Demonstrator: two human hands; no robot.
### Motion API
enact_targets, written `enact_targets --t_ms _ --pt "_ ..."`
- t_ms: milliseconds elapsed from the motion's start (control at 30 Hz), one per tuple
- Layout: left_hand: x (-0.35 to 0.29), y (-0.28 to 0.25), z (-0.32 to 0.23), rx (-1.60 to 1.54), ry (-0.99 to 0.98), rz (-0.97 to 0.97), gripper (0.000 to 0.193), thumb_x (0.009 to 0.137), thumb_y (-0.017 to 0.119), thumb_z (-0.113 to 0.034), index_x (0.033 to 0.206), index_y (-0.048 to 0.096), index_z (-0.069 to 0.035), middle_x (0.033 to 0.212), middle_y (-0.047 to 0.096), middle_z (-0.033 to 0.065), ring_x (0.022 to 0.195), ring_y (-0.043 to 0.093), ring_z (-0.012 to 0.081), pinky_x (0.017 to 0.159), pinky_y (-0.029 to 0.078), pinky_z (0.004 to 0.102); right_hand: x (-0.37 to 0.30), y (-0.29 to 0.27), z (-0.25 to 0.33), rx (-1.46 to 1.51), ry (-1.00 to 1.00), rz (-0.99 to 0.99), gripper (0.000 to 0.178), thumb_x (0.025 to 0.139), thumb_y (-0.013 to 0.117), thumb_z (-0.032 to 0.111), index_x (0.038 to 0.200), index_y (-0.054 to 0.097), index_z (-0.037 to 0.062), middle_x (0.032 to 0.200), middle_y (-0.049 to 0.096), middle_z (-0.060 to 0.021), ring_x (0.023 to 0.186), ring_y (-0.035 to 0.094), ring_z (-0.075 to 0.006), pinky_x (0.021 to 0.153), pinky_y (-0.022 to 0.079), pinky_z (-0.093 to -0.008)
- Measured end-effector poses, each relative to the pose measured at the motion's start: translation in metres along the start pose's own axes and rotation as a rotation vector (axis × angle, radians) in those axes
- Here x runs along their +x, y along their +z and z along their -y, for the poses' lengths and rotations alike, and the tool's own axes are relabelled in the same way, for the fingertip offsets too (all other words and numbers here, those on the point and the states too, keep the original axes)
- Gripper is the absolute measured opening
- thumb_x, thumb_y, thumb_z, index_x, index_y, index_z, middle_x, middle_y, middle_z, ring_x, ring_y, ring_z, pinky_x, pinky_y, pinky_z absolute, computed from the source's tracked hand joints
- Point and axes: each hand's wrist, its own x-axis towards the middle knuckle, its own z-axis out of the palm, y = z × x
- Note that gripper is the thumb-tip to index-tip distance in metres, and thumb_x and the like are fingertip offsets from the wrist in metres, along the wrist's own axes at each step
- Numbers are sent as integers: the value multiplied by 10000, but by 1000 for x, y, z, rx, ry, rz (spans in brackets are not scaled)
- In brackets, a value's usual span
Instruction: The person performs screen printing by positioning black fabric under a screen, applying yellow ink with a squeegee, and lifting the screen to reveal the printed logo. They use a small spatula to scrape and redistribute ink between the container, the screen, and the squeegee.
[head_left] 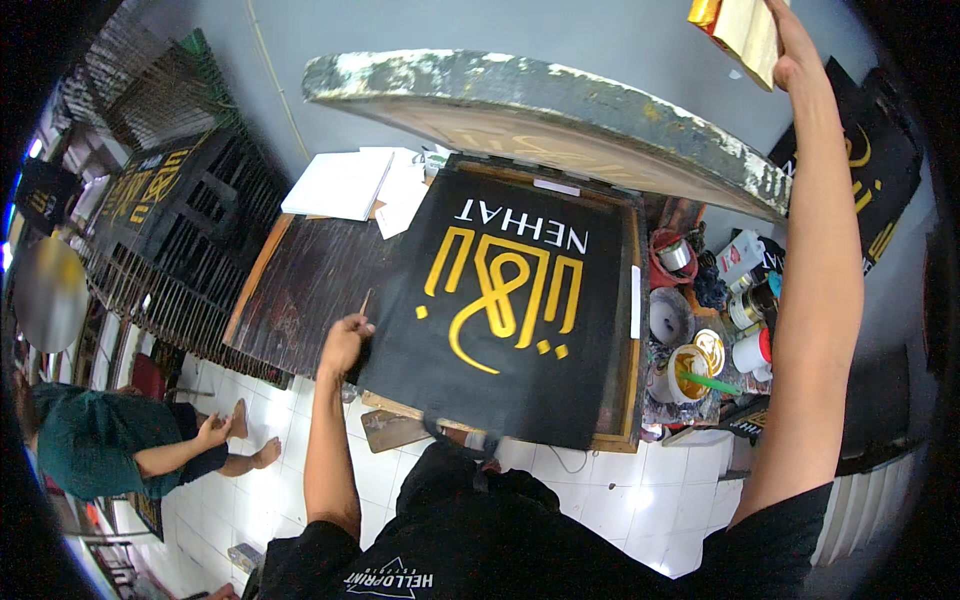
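A black cloth bag (400, 350) with a yellow design and white lettering lies flat on the printing board (627, 400); its straps hang at the near edge. Beyond it, a screen frame (600, 100) with a paint-smeared edge is tilted up. High at the far right, my right hand (793, 50) is closed around a wooden squeegee (745, 38) with yellow ink at one end. Just left of the bag, my left hand (345, 342) is curled over the dark tabletop. A thin upright thing shows at its fingers, too small to name.
An ink tub (660, 384) with a green-handled tool (712, 383), a grey bowl (670, 316) and several cans crowd the right side. White paper (338, 184) lies back left. Racks (180, 240) with black printed cloth and a person in green (100, 440) are at the left.
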Motion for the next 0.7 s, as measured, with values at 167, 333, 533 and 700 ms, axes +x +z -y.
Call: enact_targets --t_ms 167,333,533,700 --pt "-9 -83 4 -165 95 -290 83 948 629 -121 970 659 -47 863 586 -52 827 527 86 802 419 252 29 -13 7 -226 -108 107 790 861 690 625 1436 527 108 1298 647 -198 1121 665 -336 935 556 -495" --pt "0 -239 23 69 113 -341 153 957 628 -112 1062 686 -17 958 661 -8 950 578 124 893 436 284 41 -22 7 -195 -98 -9 760 811 830 509 1315 599 -11 1139 732 -119 898 752 -220 813 633 -367" --pt "17 -272 -40 343 171 -782 538 973 610 -298 1418 518 -11 1323 641 247 1214 635 333 1011 483 400 31 -22 2 -228 -76 -11 770 829 798 543 1321 598 -15 1163 718 -126 872 752 -204 754 639 -332" --pt "-26 -82 -174 -275 585 -82 378 1010 626 -220 1310 606 10 1164 711 126 1114 671 199 1014 498 340 0 -17 -9 -209 -80 41 770 852 787 515 1367 560 -10 1215 696 -146 980 730 -237 854 613 -379"
